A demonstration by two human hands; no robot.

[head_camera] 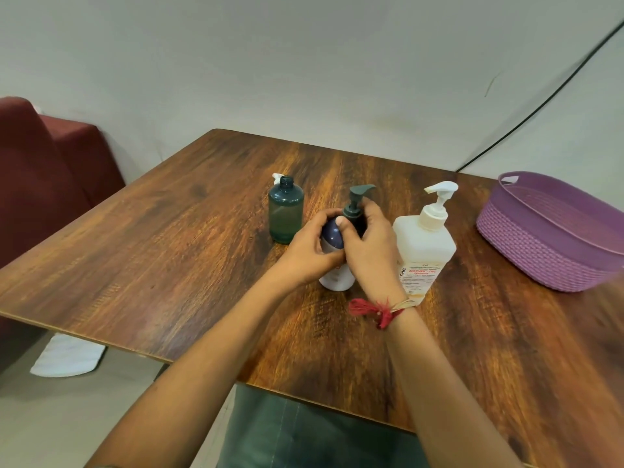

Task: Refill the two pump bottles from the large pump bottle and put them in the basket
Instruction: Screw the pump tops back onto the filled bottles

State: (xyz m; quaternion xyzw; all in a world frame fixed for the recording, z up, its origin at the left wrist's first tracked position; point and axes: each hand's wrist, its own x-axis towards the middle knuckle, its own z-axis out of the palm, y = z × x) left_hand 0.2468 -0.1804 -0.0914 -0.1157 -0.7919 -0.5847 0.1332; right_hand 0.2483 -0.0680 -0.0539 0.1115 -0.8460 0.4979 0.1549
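Left hand point(309, 246) grips the small white bottle point(336, 280) mid-table; right hand point(366, 241) curls round its dark pump point(356, 197). Risk: a twisting slip could knock the uncapped teal bottle point(286, 214) or large pump bottle point(425, 244), both close beside. Basket point(540, 258) stands well apart, right.

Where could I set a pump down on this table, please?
Bare wood lies left of the green bottle, out to the table edge, and, narrower, between the large pump bottle and the basket. The middle is crowded: the held navy-topped bottle stands between the other two.
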